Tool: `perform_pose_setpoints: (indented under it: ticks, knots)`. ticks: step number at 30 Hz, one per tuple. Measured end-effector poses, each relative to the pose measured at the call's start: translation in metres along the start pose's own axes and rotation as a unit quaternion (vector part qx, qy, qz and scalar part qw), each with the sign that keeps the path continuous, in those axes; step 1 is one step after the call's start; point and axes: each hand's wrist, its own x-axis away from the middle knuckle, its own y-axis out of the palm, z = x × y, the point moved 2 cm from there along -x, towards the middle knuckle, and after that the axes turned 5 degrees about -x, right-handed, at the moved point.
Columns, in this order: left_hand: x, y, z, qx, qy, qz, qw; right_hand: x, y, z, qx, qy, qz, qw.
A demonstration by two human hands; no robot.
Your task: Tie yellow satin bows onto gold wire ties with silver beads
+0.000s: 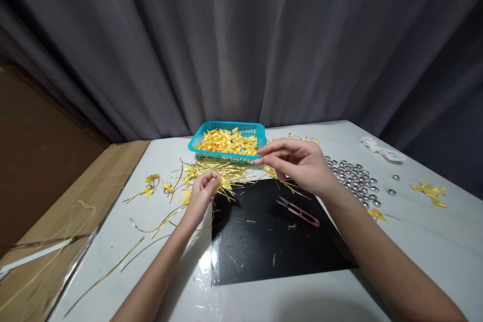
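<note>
Snips (302, 213) on mat (271, 251); 1 basket (222, 154) near right hand (300, 161) (ribbon bows (222, 140), apparently).

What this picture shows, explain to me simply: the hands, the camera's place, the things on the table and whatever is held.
There is no machine here, just a person's two bare hands. The single picture comes from a camera worn on that person's head, looking forward and down.

The left hand pinches a yellow ribbon piece. The right hand is held with thumb and forefinger close together in front of the blue basket; whether anything is between them, I cannot tell.

On the white table, the basket holds many more yellow pieces. Gold strands lie in front of it. Pink-handled snips rest on a black sheet, with round silvery pieces to the right.
</note>
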Motion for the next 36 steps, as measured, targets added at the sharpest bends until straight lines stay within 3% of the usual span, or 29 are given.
perform_pose_setpoints:
  ticks: [6, 11, 20, 27, 36]
  knots:
    - [-0.002, -0.004, -0.002, -0.001, 0.005, 0.000, 1.000, 0.002, -0.015, -0.007, 0.118, 0.033, -0.063, 0.990]
    - [-0.002, -0.007, -0.001, 0.003, 0.009, -0.004, 1.000, 0.004, -0.026, -0.013, 0.083, 0.067, -0.158, 0.982]
    - [0.000, -0.004, 0.002, 0.018, 0.021, -0.038, 0.999, 0.007, -0.025, -0.015, 0.099, 0.065, -0.226, 0.967]
    - [-0.003, -0.006, -0.002, 0.045, 0.015, -0.042, 0.998, 0.014, -0.025, -0.019, 0.097, 0.172, -0.357, 0.913]
    - [-0.008, -0.019, 0.002, 0.079, 0.015, -0.027, 0.996, 0.020, -0.034, -0.023, 0.195, 0.225, -0.378, 0.877]
